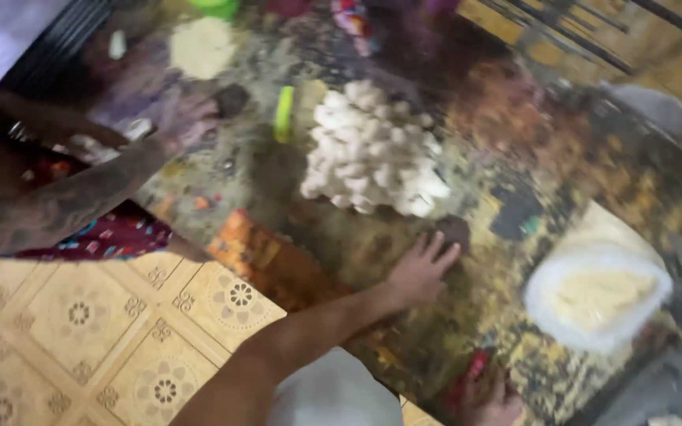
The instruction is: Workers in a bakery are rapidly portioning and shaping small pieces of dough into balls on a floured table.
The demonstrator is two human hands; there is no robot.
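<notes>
Fingers spread and flat, the left hand (pixel 420 272) lies palm-down on the tabletop (pixel 515 150), its grip apart and closed on nothing. Only the fingertips touch a dark round lump (pixel 455 229) just beyond them. An open, flat hand like this looks suited to pressing or rolling the lump, not lifting it. Farther beyond that grip, a little to its left, sits a pile of white pieces (pixel 369 150), heaped within easy reach.

The right hand (pixel 491 401) is low at the picture's edge and half cut off. A red object (pixel 474 372) lies against its fingers, but blur hides whether the grip is clamped on it. Beyond this hand and to its right stands a white bowl (pixel 542 304) of pale yellow stuff.

Far to the left of both, another person's hand (pixel 185 118) touches a second dark lump (pixel 231 99), with a green stick (pixel 283 114) between it and the pile. Motion blur smears everything. What the white pieces are, and the busy print of the tabletop, cannot be made out.
</notes>
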